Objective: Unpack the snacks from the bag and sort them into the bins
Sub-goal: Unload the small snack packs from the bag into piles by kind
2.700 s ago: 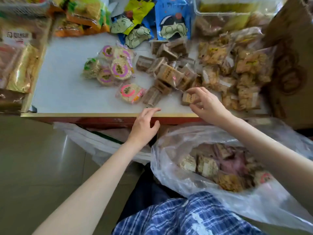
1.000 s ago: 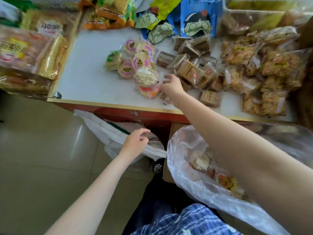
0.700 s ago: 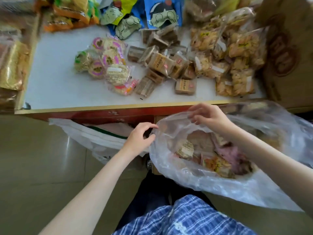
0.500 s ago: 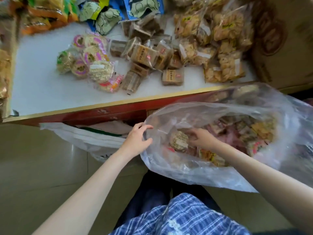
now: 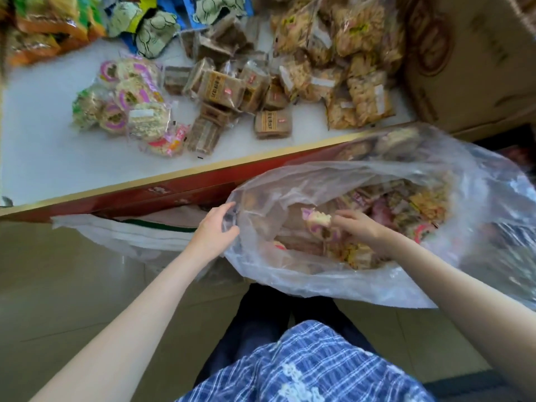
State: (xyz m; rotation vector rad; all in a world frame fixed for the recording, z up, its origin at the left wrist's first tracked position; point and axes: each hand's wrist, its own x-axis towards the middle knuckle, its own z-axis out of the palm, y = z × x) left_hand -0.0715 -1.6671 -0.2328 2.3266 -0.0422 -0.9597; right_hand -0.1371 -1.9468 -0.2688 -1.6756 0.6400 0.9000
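Pinching a round pink-wrapped snack (image 5: 316, 220) between fingertips, the right hand (image 5: 359, 229) sits inside the clear plastic bag (image 5: 333, 285). Her left hand (image 5: 214, 230) grips the bag's rim, holding its mouth wide. Behind them, 3 sorted heaps lie on the white table (image 5: 43, 146): round rice cakes (image 5: 127, 105), brown bars (image 5: 232, 97), golden crisps (image 5: 342, 76).

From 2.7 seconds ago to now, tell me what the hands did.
The right hand left the table, went into the clear bag and now pinches a round pink-edged snack. The left hand dropped from the table edge and took a grip on the bag's rim. The sorted piles stay put.
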